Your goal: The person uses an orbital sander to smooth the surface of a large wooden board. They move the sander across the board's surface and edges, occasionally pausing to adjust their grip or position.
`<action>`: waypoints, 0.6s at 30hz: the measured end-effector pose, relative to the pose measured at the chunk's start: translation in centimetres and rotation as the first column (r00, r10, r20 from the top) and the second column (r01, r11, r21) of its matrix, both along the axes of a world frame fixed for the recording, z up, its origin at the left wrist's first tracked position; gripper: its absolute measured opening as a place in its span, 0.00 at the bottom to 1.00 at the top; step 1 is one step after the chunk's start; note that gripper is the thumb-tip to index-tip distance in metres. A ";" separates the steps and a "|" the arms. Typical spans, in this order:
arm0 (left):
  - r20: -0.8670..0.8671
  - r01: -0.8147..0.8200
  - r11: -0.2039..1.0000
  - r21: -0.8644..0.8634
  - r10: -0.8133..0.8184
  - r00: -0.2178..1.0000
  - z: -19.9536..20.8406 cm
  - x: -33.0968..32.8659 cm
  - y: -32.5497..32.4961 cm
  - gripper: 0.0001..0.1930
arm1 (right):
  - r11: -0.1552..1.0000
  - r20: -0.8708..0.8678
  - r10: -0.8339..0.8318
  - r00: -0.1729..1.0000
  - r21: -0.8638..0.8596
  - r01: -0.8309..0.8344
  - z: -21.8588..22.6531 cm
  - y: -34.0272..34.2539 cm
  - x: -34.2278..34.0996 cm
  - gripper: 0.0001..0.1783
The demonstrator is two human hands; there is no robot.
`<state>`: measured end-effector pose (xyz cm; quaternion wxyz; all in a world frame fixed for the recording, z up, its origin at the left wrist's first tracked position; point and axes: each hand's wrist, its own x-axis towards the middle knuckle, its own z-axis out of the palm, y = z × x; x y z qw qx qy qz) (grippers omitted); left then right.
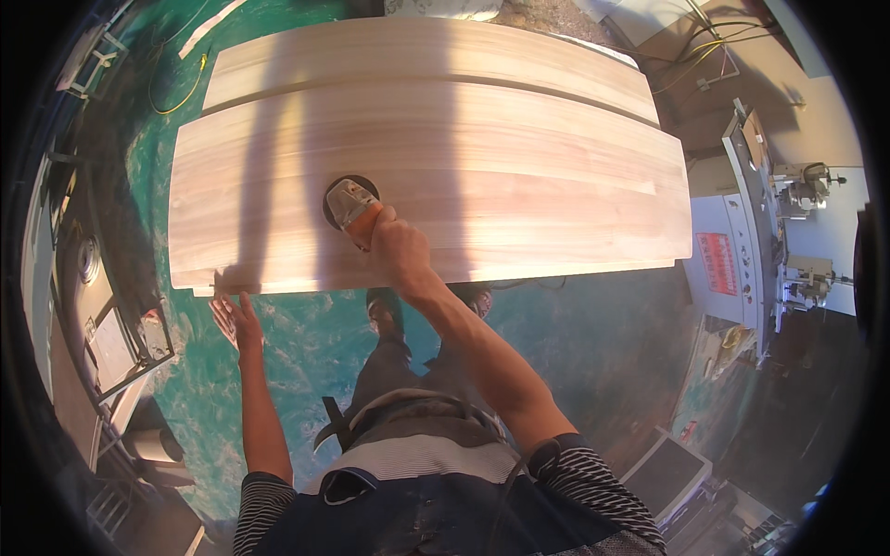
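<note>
My right hand [401, 250] is wrapped round the orange body of an angle grinder [358, 209] with a metal head. Its dark round disc [331, 201] rests on a wide pale wooden board [547, 185], left of the middle. My left hand [239, 323] is open with its fingers apart, just off the board's near left edge, and casts a shadow on the wood. Nothing is in it. Whether its fingertips touch the edge, I cannot tell. Behind the near board lies a second pale board [389, 48], with a dark gap between them.
A machine with a grey-white panel and red label [717, 263] stands on the right. The dusty green floor [593, 343] shows below the boards. A yellow cable [193, 91] lies at the far left. Shelving with a dark frame [139, 371] stands along the left, a grey box [669, 473] at lower right.
</note>
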<state>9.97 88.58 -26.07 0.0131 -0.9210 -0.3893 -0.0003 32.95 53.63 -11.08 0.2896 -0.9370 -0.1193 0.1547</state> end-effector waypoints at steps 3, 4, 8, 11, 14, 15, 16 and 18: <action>0.028 -0.021 1.000 0.005 0.021 0.999 -0.1 -3.4 1.5 0.36 | 0.991 -0.011 0.104 0.994 0.082 -0.103 0.3 5.4 -1.0 0.24; 0.029 -0.020 1.000 -0.002 0.020 0.999 0.0 -3.5 1.9 0.36 | 0.986 -0.002 0.139 0.990 0.098 -0.138 0.1 6.8 -1.2 0.24; 0.047 0.079 0.997 -0.003 -0.079 0.996 1.3 -0.9 2.6 0.34 | 0.960 0.078 0.154 0.985 0.222 -0.167 -0.2 10.3 -1.5 0.24; 0.101 0.170 0.985 -0.023 -0.167 0.981 3.5 5.2 1.0 0.33 | 0.968 0.059 0.138 0.989 0.205 -0.147 -0.3 9.1 0.9 0.24; 0.056 0.301 0.953 0.038 -0.303 0.951 2.9 10.2 -1.0 0.31 | 0.988 -0.009 0.072 0.997 0.135 -0.070 0.9 4.1 4.1 0.24; 0.033 0.338 0.938 -0.071 -0.337 0.941 4.0 12.6 -3.2 0.30 | 0.993 -0.003 0.037 0.999 0.112 -0.037 0.7 1.6 5.0 0.24; 0.101 0.419 0.908 -0.014 -0.416 0.904 3.0 14.3 -5.2 0.30 | 0.996 0.003 0.001 1.000 0.089 -0.001 0.1 -1.1 5.9 0.25; 0.175 0.558 0.820 0.131 -0.573 0.801 2.7 17.6 -9.5 0.30 | 0.996 0.015 -0.077 0.997 0.056 0.076 -0.1 -6.6 7.5 0.26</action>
